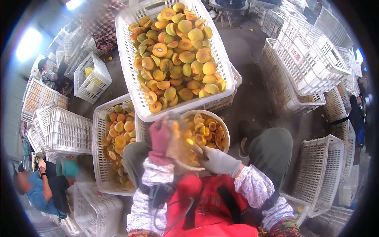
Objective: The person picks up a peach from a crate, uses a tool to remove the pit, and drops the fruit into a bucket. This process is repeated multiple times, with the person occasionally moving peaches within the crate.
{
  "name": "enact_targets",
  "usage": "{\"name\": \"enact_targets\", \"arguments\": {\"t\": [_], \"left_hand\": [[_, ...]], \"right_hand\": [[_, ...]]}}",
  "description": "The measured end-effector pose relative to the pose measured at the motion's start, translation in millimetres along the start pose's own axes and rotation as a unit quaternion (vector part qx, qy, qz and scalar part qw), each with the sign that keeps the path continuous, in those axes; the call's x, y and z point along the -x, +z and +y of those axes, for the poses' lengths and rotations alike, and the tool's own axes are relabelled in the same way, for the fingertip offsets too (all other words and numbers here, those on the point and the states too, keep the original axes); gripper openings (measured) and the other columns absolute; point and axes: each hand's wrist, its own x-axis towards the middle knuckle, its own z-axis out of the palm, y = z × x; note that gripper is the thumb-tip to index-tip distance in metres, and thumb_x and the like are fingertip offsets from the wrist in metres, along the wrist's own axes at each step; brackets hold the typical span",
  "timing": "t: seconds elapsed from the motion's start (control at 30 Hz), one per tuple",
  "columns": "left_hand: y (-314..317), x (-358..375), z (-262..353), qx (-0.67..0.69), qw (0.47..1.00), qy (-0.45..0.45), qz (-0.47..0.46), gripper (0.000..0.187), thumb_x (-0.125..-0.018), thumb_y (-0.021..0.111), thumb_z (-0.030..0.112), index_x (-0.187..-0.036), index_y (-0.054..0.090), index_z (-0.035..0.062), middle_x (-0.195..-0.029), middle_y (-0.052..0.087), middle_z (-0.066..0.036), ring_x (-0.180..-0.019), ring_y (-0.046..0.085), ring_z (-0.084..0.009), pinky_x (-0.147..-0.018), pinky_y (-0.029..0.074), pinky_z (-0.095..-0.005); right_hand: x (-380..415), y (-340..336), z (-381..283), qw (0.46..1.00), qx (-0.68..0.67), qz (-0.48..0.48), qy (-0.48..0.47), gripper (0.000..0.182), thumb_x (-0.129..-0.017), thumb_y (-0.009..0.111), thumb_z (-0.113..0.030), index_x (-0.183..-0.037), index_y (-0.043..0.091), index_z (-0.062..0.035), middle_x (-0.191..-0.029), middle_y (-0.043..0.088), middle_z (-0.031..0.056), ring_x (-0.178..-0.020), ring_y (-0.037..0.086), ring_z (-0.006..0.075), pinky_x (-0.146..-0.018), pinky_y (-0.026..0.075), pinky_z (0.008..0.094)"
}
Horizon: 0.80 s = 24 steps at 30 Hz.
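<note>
My left hand (pixel 160 136), in a pinkish-red glove, is over the left rim of a white round bucket (pixel 226 130), just below the large crate. Motion smears its fingers, and an orange-brown blur lies beside them over the bucket. My right hand (pixel 222 160), in a pale grey glove with dark fingertips, reaches over the bucket's lower right rim. Its fingers point left and look drawn together; what they hold, if anything, is hidden. Orange peach halves (pixel 205 128) fill much of the bucket. Halved yellow-green peaches (pixel 169 59) fill the white crate (pixel 126 75) in front of me.
Another white crate (pixel 98 166) with peaches (pixel 120 134) stands by my left knee. White crates (pixel 308 55) are stacked at right, with more (pixel 73 130) at left. A person in blue (pixel 39 193) sits at lower left. A checked garment (pixel 100 23) shows behind the large crate.
</note>
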Motion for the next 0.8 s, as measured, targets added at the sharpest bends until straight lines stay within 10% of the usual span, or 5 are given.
{"name": "enact_targets", "arguments": {"t": [0.23, 0.3, 0.5, 0.73, 0.8], "left_hand": [[-99.1, -7.4, 87.0, -0.231, 0.961, 0.144, 0.046, 0.026, -0.095, 0.055, 0.016, -0.113, 0.064, -0.0005, -0.102, 0.067, -0.015, -0.087, 0.067, -0.0241, -0.079, 0.053, -0.0326], [-79.4, -9.2, 110.3, -0.634, 0.718, 0.263, 0.117, 0.037, -0.087, 0.064, 0.028, -0.115, 0.065, 0.0037, -0.112, 0.066, -0.018, -0.104, 0.063, -0.0326, -0.093, 0.048, -0.0400], [32.8, -91.3, 97.5, -0.607, 0.783, -0.051, -0.124, 0.058, -0.085, 0.060, 0.043, -0.130, 0.054, 0.0072, -0.123, 0.061, -0.019, -0.116, 0.057, -0.0324, -0.099, 0.044, -0.0398], [51.1, -127.6, 50.0, -0.669, 0.737, -0.006, -0.096, 0.057, -0.078, 0.069, 0.039, -0.120, 0.058, 0.0022, -0.114, 0.064, -0.020, -0.105, 0.062, -0.0338, -0.094, 0.047, -0.0386], [34.1, -131.1, 52.7, -0.532, 0.840, -0.021, -0.106, 0.057, -0.075, 0.073, 0.037, -0.117, 0.060, 0.0005, -0.113, 0.065, -0.019, -0.103, 0.063, -0.0304, -0.093, 0.048, -0.0364]], "right_hand": [[3.3, 3.0, -0.5, 0.900, 0.411, 0.014, 0.145, 0.024, -0.091, 0.051, -0.020, -0.108, 0.052, -0.0028, -0.085, 0.070, 0.0183, -0.079, 0.070, 0.0314, -0.066, 0.054, 0.0444], [9.0, 3.0, -0.1, 0.915, 0.390, 0.096, 0.041, 0.023, -0.091, 0.053, -0.019, -0.106, 0.051, -0.0028, -0.073, 0.069, 0.0151, -0.067, 0.070, 0.0296, -0.057, 0.053, 0.0446], [11.4, -5.0, -8.4, 0.920, 0.349, 0.176, -0.012, 0.027, -0.088, 0.058, -0.024, -0.106, 0.050, -0.0066, -0.070, 0.065, 0.0129, -0.062, 0.066, 0.0322, -0.052, 0.051, 0.0438], [19.1, -10.0, -10.4, 0.922, 0.317, 0.213, -0.059, 0.027, -0.087, 0.061, -0.021, -0.108, 0.052, -0.0058, -0.069, 0.065, 0.0123, -0.060, 0.065, 0.0317, -0.052, 0.051, 0.0426], [17.3, -15.0, -16.0, 0.924, 0.310, 0.216, -0.063, 0.028, -0.087, 0.061, -0.021, -0.109, 0.052, -0.0056, -0.069, 0.065, 0.0124, -0.061, 0.065, 0.0316, -0.052, 0.051, 0.0422]]}}
